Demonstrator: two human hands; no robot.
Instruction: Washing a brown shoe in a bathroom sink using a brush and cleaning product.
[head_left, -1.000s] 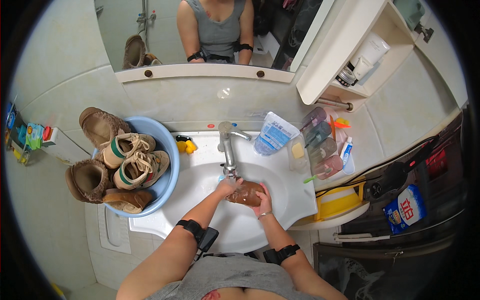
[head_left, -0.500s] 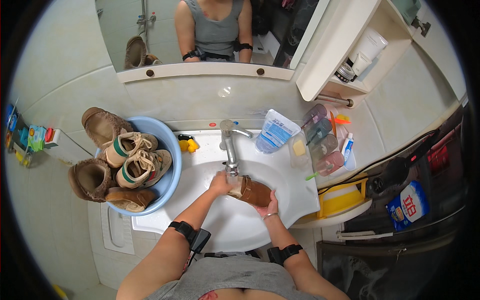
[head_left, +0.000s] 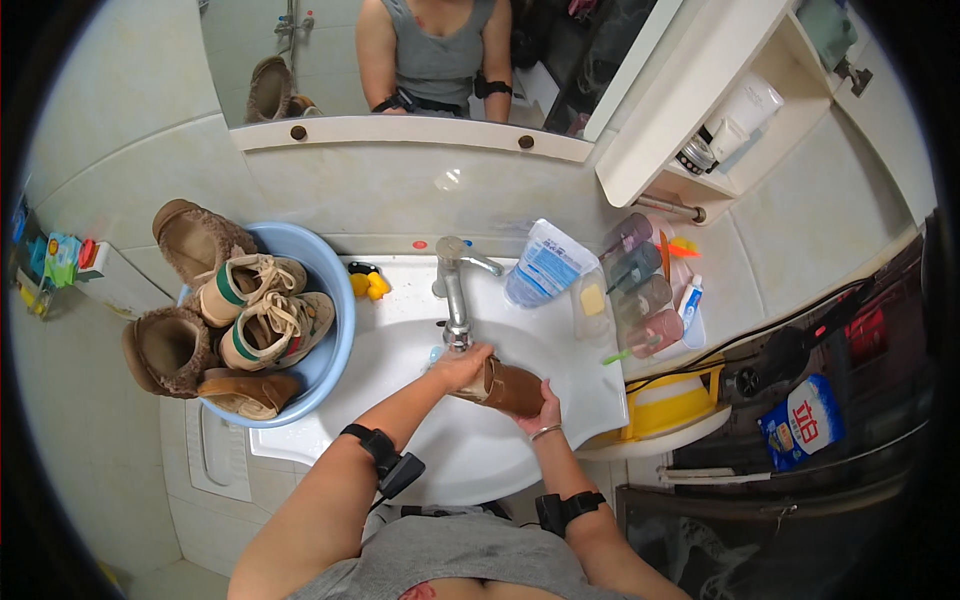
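Over the white sink [head_left: 400,455], just below the chrome faucet [head_left: 455,300], I hold a brown shoe [head_left: 513,388] tilted, its toe toward the right. My left hand [head_left: 462,368] is closed at the shoe's opening, right under the spout; its fingertips are partly hidden. My right hand [head_left: 545,413] grips the toe end from the side and below. Whether water is running cannot be made out.
On the left, a light blue basin [head_left: 345,350] is heaped with several shoes, some fur-lined. Behind the sink are yellow toy ducks [head_left: 370,287], a white-and-blue pouch [head_left: 548,265], a soap box [head_left: 592,305] and several tinted cups [head_left: 655,335]. A mirror [head_left: 430,60] and shelf unit [head_left: 690,100] hang above.
My left hand has slid rightward from beneath the spout onto the shoe's opening. The shoe has turned slightly, while my right hand keeps its grip. The whole view has shifted a little.
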